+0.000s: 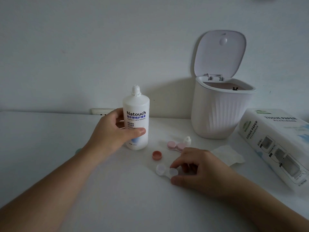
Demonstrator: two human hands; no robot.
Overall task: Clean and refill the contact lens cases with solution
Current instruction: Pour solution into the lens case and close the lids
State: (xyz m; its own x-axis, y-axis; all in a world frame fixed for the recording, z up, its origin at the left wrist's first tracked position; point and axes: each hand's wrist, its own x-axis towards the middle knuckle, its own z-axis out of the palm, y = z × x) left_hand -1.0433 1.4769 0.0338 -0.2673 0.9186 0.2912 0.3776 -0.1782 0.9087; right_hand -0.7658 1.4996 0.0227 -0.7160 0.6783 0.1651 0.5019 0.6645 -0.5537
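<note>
A white bottle of contact lens solution (136,118) stands upright on the white table, and my left hand (115,131) is wrapped around its lower half. A clear lens case (164,170) lies in front of my right hand (199,166), whose thumb and forefinger pinch its right well. Behind it lies a pink lens case (174,145) with a small white cap (187,140) beside it. A loose coral-coloured lid (157,155) sits open side up between the bottle and the clear case.
A white ribbed desktop bin (220,114) with its lid flipped up stands at the back right. A pack of tissue paper (277,144) lies on the right, with a used tissue (229,154) next to it. A wall socket (102,111) sits behind the bottle.
</note>
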